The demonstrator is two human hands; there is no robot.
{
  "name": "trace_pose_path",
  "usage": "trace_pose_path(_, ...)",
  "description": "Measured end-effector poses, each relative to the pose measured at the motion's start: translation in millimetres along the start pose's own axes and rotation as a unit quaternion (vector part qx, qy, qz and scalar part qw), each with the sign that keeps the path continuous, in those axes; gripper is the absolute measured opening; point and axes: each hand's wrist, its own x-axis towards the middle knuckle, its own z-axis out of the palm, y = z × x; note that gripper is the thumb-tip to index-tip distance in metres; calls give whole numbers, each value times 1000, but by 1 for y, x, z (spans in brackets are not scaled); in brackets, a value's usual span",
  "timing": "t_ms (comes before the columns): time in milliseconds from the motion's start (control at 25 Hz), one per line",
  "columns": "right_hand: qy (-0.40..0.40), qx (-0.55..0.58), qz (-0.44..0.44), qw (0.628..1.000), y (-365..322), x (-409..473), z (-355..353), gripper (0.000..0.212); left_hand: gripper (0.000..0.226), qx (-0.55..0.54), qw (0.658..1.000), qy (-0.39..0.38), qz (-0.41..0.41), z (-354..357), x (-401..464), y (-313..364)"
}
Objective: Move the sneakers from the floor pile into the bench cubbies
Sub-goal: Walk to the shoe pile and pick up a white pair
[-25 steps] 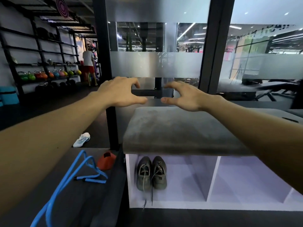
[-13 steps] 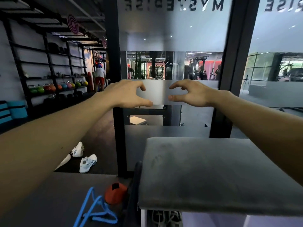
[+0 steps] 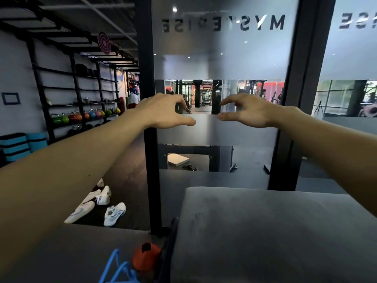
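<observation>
Empty left hand (image 3: pixel 163 112) and right hand (image 3: pixel 247 111) above grey bench cushion (image 3: pixel 265 231), white sneakers (image 3: pixel 102 205) on floor.

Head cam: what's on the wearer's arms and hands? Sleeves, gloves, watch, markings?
Nothing worn that shows. The left hand and right hand are bare: no gloves, and no rings that I can make out. Both forearms are bare up to the frame edge, with no sleeve, watch, band or cable in view. Only marking: a small dark spot on the left forearm.
</observation>
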Motion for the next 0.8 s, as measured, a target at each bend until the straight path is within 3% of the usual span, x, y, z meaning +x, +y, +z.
trace_pose_path(160, -57, -9, 13, 998, 6, 26, -49, 63, 70, 10, 999, -35, -14, -43, 31, 0)
trace_pose_path(360, -127, 38, 38, 990, -9, 115, -141, 56, 70, -6, 998, -59, -26, -148, 104, -12)
trace_pose_path(600, -135, 73, 4, 988, -83, 199, -239, 64, 67, -13, 997, -59, -47, -275, 133, -42)
trace_pose_path(800, -111, 84, -37, 990, -163, 218, -258, 58, 63, -9, 998, -23, -62, -344, 94, -105)
